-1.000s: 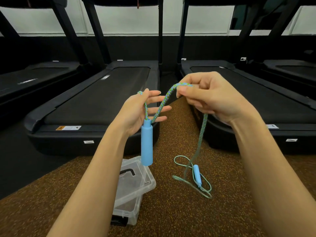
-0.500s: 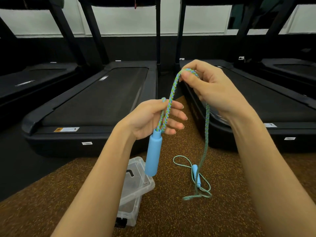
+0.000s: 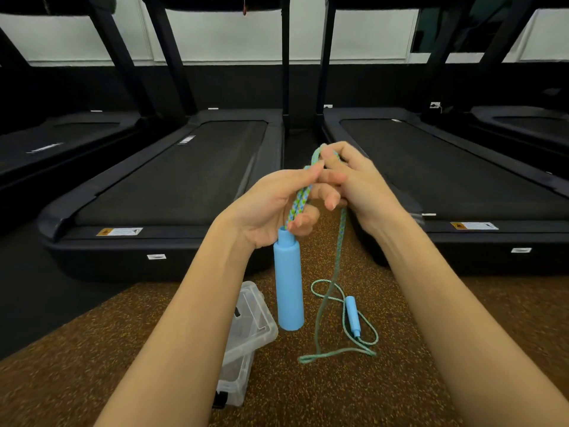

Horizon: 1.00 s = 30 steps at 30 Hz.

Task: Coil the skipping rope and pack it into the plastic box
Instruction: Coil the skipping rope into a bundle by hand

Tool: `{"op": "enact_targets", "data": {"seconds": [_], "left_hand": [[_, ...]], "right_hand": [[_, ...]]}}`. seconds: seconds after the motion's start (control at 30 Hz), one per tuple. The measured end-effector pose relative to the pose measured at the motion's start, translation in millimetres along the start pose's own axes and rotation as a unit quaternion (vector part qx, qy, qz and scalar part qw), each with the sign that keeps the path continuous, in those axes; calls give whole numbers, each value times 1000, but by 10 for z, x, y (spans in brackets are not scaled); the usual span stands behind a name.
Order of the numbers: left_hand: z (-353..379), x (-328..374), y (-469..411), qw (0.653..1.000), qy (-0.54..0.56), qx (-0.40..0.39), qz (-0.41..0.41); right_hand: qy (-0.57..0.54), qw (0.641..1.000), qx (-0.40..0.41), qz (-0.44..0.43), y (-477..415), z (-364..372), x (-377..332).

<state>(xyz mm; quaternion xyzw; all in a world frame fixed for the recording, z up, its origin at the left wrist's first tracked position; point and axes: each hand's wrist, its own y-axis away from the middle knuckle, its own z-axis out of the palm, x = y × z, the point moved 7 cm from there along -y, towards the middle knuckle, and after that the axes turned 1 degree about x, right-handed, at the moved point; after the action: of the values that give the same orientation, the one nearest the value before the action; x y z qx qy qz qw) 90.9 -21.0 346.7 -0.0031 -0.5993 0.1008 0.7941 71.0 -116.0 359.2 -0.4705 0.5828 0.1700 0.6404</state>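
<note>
My left hand [image 3: 274,204] holds a doubled length of the blue-green braided skipping rope [image 3: 300,201] across its palm, and one blue handle [image 3: 288,288] hangs straight down below it. My right hand [image 3: 357,183] pinches the top of the rope loop right against my left fingertips. From there the rope drops to the floor, where it lies in loose loops around the second blue handle [image 3: 352,315]. The clear plastic box [image 3: 249,331] lies open on the floor under my left forearm, partly hidden by it.
Black treadmills stand close ahead, one on the left [image 3: 172,180] and one on the right [image 3: 455,174], with a narrow gap between them. I am over brown speckled rubber flooring [image 3: 431,318]. Darker flooring lies to the left.
My right hand has come down and left, bringing the rope loop to my left fingertips. My left hand has curled round the doubled rope. More rope has lifted off the floor.
</note>
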Motion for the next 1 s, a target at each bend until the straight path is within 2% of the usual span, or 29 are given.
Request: {"op": "enact_targets", "data": {"seconds": [0.1, 0.43, 0.73, 1.0], "left_hand": [[6, 44, 11, 999, 26, -15, 20], [-147, 181, 34, 984, 134, 63, 95], [-413, 293, 134, 969, 144, 134, 147], [-570, 359, 207, 960, 128, 176, 179]], "right_hand": [[18, 999, -26, 24, 29, 111, 135], [65, 988, -132, 43, 115, 422, 304], [163, 937, -301, 72, 241, 553, 309], [233, 897, -368, 72, 327, 544, 199]]}}
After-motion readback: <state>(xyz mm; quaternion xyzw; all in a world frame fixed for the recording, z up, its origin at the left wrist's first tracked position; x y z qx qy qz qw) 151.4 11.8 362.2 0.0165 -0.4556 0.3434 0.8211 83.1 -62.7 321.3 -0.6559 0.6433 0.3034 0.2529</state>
